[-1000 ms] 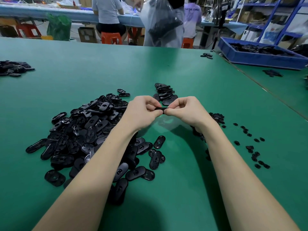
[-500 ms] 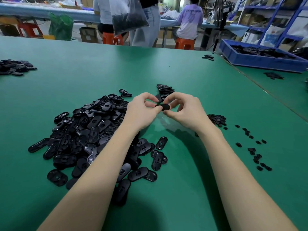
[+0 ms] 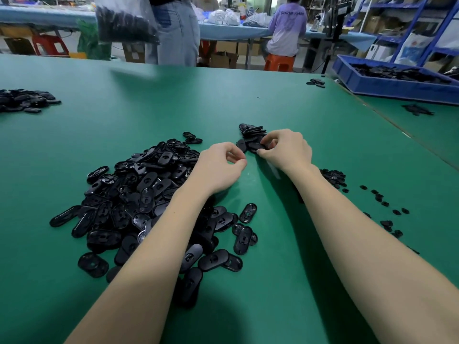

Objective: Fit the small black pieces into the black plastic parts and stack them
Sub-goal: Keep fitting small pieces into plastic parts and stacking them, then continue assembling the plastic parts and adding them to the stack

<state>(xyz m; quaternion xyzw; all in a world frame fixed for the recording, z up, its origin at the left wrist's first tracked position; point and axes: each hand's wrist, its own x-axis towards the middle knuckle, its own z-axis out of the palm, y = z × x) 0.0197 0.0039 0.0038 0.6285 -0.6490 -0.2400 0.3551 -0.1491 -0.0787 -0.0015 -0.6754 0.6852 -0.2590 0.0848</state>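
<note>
Two forearms run up from the bottom edge, yours, bare, over the green counter [image 3: 285, 281]. Nearest on your left sits the big heap of black plastic parts [image 3: 139, 194], oval w/ a keyhole slot in each; a few strays lie loose at its right edge, between the forearms. Your left forearm crosses over the heap's right side. On your right, past the right forearm, small black pieces [image 3: 382, 202] are scattered thin, w/ a tighter clump [image 3: 332, 176] just beside the wrist.

Further up, your left hand [image 3: 221, 167] hovers over bare counter, fingers curled w/ thumb tip and forefinger close together; nothing visible in it. Just beside it, your right hand [image 3: 285, 150] has its fingers curled and pinching one black plastic part [image 3: 255, 146] at the near end of the stack [image 3: 252, 131], which sits approx mid-counter, parts overlapped in a short leaning row.

Far left, another pile of parts [image 3: 23, 100] near the counter edge. Far right, a few parts [image 3: 316, 82] by the back edge and a blue bin [image 3: 387, 85] w/ more black pieces. Beyond the counter, a person in jeans [image 3: 177, 33] stands holding a clear bag [image 3: 124, 23] of black parts; another person in a lilac shirt [image 3: 286, 28] sits on an orange stool [image 3: 279, 62].
</note>
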